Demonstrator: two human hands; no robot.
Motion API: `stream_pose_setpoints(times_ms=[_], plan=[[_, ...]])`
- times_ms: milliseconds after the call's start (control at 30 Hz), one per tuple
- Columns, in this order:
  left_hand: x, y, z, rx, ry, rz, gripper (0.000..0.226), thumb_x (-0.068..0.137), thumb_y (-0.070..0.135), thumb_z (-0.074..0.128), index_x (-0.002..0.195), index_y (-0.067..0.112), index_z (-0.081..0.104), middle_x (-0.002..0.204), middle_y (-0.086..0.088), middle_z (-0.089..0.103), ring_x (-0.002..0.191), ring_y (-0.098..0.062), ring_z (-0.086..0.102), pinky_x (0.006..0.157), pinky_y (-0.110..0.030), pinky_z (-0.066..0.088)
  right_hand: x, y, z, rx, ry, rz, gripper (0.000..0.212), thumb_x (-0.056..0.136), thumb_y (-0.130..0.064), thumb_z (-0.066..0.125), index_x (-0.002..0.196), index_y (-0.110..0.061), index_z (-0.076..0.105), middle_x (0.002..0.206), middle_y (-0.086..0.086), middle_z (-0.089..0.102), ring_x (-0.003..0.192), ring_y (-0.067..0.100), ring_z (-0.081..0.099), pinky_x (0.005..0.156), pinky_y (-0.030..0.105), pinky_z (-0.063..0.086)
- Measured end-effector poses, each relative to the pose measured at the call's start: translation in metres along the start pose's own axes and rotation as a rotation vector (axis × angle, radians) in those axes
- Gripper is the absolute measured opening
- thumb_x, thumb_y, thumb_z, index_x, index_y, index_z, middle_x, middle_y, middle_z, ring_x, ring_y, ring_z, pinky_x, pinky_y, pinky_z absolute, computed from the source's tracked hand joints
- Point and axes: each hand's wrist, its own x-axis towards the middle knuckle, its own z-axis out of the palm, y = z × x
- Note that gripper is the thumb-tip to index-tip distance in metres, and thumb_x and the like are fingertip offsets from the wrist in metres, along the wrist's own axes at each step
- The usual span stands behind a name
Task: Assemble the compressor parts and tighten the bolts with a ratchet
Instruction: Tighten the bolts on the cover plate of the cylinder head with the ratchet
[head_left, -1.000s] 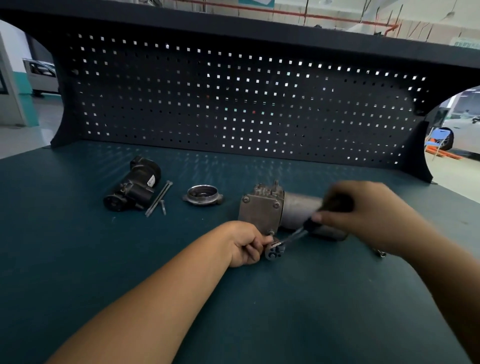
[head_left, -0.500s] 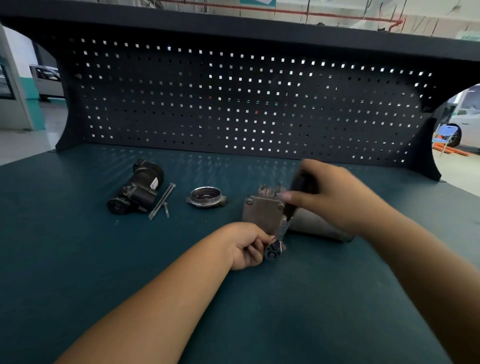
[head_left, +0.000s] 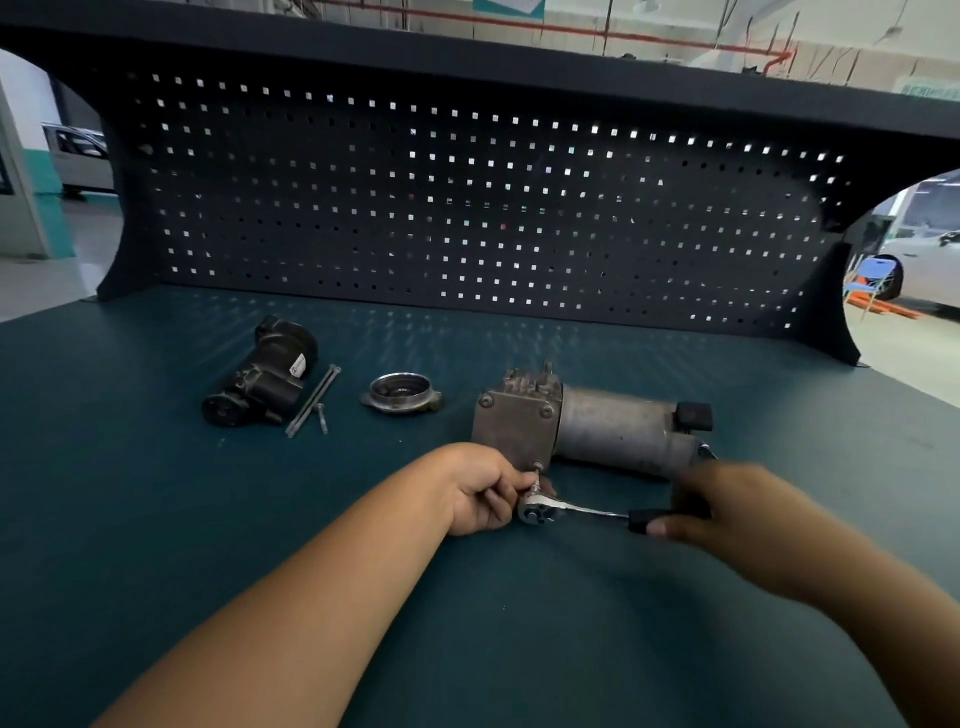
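Grey cast-metal compressor (head_left: 613, 436) lies on its side mid-worktop (head_left: 156, 519), on a matte teal surface. Its square end plate faces the camera with bolt heads at the corners. The dull cylindrical body runs off to the right and carries a black plastic plug (head_left: 695, 415) near the far end.

Chrome ratchet (head_left: 571, 512): round head sits at the plate's lower right corner, on the bolt (head_left: 538, 466) there. The handle lies roughly level, pointing right.

Left hand (head_left: 483, 493): fingers curled, pinching the ratchet head at the bolt. Right hand (head_left: 727, 509): wrapped round the black grip. It's motion-blurred, so finger detail is unclear.

To the left, well apart from the compressor:
- Black housing (head_left: 265, 379), chunky and cylindrical, lying on its side with a small white label.
- Two long thin bolts (head_left: 314, 400) lying together just beside it, with a short bolt (head_left: 322, 418) next to them.
- Shallow round metal cup (head_left: 401, 395) with flange ears, open side up. The inside is probably just bare machined steps, but it's hard to tell.

Black perforated pegboard (head_left: 467, 208) stands behind.
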Motion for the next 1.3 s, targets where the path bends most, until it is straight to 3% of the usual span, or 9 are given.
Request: stream_pose_setpoints(times_ms=[100, 233, 433, 600, 733, 867, 967, 1067, 1300], plan=[[0.000, 0.000, 0.001, -0.006, 0.035, 0.003, 0.024, 0.097, 0.001, 0.040, 0.076, 0.003, 0.053, 0.050, -0.003, 0.058, 0.025, 0.000, 0.030, 0.027, -0.007, 0.021, 0.008, -0.020, -0.035, 0.007, 0.177, -0.058, 0.035, 0.070, -0.045, 0.075, 0.068, -0.022, 0.048, 0.076, -0.006, 0.050, 0.075, 0.018, 0.051, 0.062, 0.030, 0.038], [-0.002, -0.001, 0.002, -0.001, 0.060, 0.019, 0.024, 0.096, -0.002, 0.038, 0.076, 0.005, 0.049, 0.066, -0.004, 0.058, 0.025, 0.000, 0.029, 0.028, -0.007, 0.020, 0.026, -0.075, -0.050, 0.150, 0.414, -0.356, 0.023, 0.073, -0.026, 0.076, 0.083, -0.017, 0.059, 0.078, -0.011, 0.041, 0.079, 0.015, 0.045, 0.067, 0.030, 0.034], [-0.004, -0.004, 0.003, -0.051, 0.139, 0.170, 0.047, 0.092, -0.008, 0.019, 0.055, 0.011, 0.040, 0.031, 0.004, 0.036, 0.024, -0.002, 0.027, 0.032, -0.008, 0.019, 0.056, -0.143, -0.020, 0.092, 0.273, -0.664, 0.038, 0.088, -0.020, 0.062, 0.123, -0.013, 0.049, 0.108, 0.003, 0.053, 0.106, 0.022, 0.049, 0.087, 0.038, 0.041], [-0.002, -0.001, 0.002, -0.003, 0.076, 0.065, 0.030, 0.093, -0.007, 0.030, 0.074, 0.005, 0.051, 0.051, -0.004, 0.063, 0.025, 0.000, 0.028, 0.028, -0.007, 0.020, 0.050, -0.103, -0.030, 0.268, 0.399, -0.522, 0.038, 0.088, -0.033, 0.060, 0.121, -0.020, 0.048, 0.096, -0.009, 0.053, 0.091, 0.016, 0.053, 0.078, 0.032, 0.043], [0.001, 0.001, -0.002, -0.027, 0.042, 0.025, 0.018, 0.094, 0.004, 0.045, 0.078, 0.008, 0.053, 0.065, -0.001, 0.056, 0.025, 0.000, 0.031, 0.027, -0.008, 0.022, 0.024, -0.036, -0.023, 0.344, 0.489, -0.290, 0.042, 0.088, -0.027, 0.062, 0.127, -0.025, 0.045, 0.073, -0.020, 0.045, 0.063, 0.000, 0.043, 0.058, 0.016, 0.030], [0.002, 0.001, -0.002, -0.006, 0.008, 0.014, 0.020, 0.095, 0.006, 0.046, 0.076, 0.008, 0.051, 0.051, 0.001, 0.056, 0.025, 0.000, 0.031, 0.027, -0.008, 0.022, -0.003, 0.017, 0.008, 0.214, 0.357, -0.096, 0.018, 0.086, -0.025, 0.065, 0.099, -0.015, 0.058, 0.081, -0.008, 0.052, 0.079, 0.019, 0.053, 0.060, 0.022, 0.026], [0.000, 0.001, -0.001, 0.024, -0.007, -0.003, 0.021, 0.097, 0.005, 0.041, 0.079, 0.003, 0.054, 0.061, -0.002, 0.059, 0.025, -0.001, 0.031, 0.027, -0.007, 0.022, -0.012, 0.028, 0.036, 0.103, 0.104, -0.066, 0.014, 0.087, -0.038, 0.060, 0.090, -0.025, 0.055, 0.085, -0.009, 0.050, 0.084, 0.012, 0.053, 0.071, 0.023, 0.037], [-0.001, 0.002, -0.001, 0.057, -0.017, -0.014, 0.017, 0.097, 0.006, 0.039, 0.089, 0.003, 0.054, 0.078, -0.002, 0.053, 0.025, -0.001, 0.033, 0.027, -0.007, 0.023, -0.016, 0.025, 0.046, 0.124, 0.131, -0.067, 0.012, 0.087, -0.041, 0.060, 0.086, -0.030, 0.053, 0.084, -0.012, 0.050, 0.080, 0.006, 0.052, 0.068, 0.019, 0.036], [0.000, 0.001, -0.001, 0.103, -0.017, -0.009, 0.026, 0.098, 0.010, 0.042, 0.079, 0.002, 0.059, 0.062, 0.001, 0.052, 0.026, -0.001, 0.032, 0.029, -0.006, 0.022, -0.018, 0.013, 0.015, 0.050, 0.196, -0.122, 0.018, 0.082, -0.036, 0.068, 0.097, -0.027, 0.064, 0.088, -0.012, 0.059, 0.080, 0.007, 0.053, 0.066, 0.015, 0.034]])
